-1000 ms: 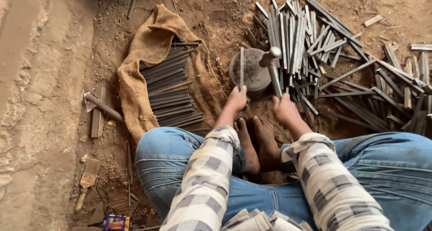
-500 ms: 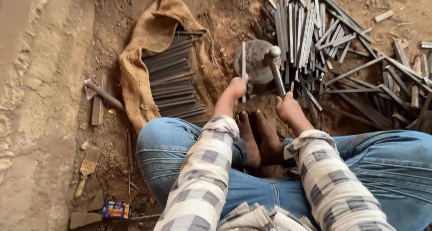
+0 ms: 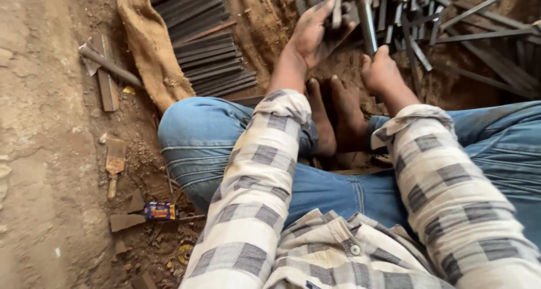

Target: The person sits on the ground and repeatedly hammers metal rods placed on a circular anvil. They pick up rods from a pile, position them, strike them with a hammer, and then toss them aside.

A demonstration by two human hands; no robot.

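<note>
Dirt floor (image 3: 45,154) with burlap sack (image 3: 147,47), scattered metal strips (image 3: 484,35), small packet (image 3: 160,210).

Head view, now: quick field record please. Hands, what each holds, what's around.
left hand: closed around an upright metal strip
right hand: closed on a hammer handle; hammer head cut off at the top edge
posture: seated on the dirt ground, bare feet between the knees
left side: stacked metal strips on a burlap sack
right side: loose pile of metal strips

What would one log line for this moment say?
left hand: grips upright metal strip | right hand: holds hammer handle | beside: stacked strips on sacking
</note>
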